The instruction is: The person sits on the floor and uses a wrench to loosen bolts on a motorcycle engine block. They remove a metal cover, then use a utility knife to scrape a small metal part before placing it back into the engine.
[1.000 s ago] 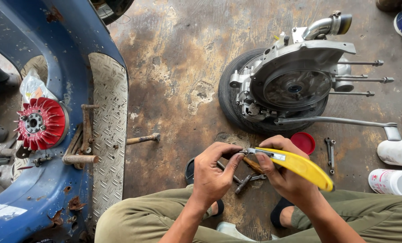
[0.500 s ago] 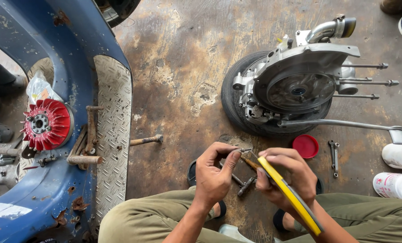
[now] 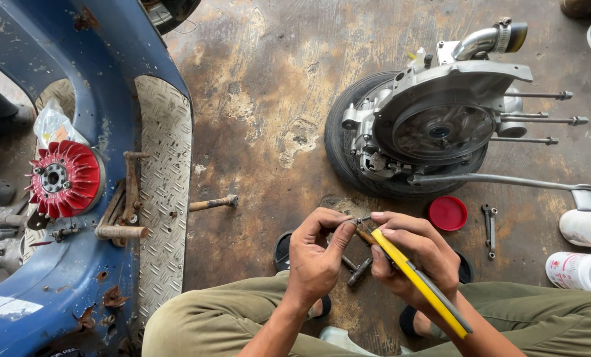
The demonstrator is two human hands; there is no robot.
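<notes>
1. Head view, hands: we find the right hand (image 3: 418,254) closed around a pair of yellow-handled pliers (image 3: 418,281), whose handles run toward five o'clock along the forearm. The nose of the tool meets a small metal part (image 3: 361,223) at the upper centre of the hands. We judge this grip steadies the tool close to the body for fine work.
2. The left hand (image 3: 318,254) pinches that same small part between thumb and forefinger, the other fingers curled. What the part is we cannot tell.
3. Both hands work above the knees, at six o'clock of the frame.
4. On the stained concrete floor (image 3: 262,99), a small T-shaped tool (image 3: 358,270) lies directly beneath the hands.
5. At two o'clock, an engine unit with wheel (image 3: 434,129) lies on its side, studs pointing to three o'clock. We judge this leaves its open face reachable.
6. A red cap (image 3: 447,213) and a small wrench (image 3: 488,223) lie just beside it.
7. At nine o'clock, a blue scooter body (image 3: 104,73) carries a red finned flywheel (image 3: 65,178).
</notes>
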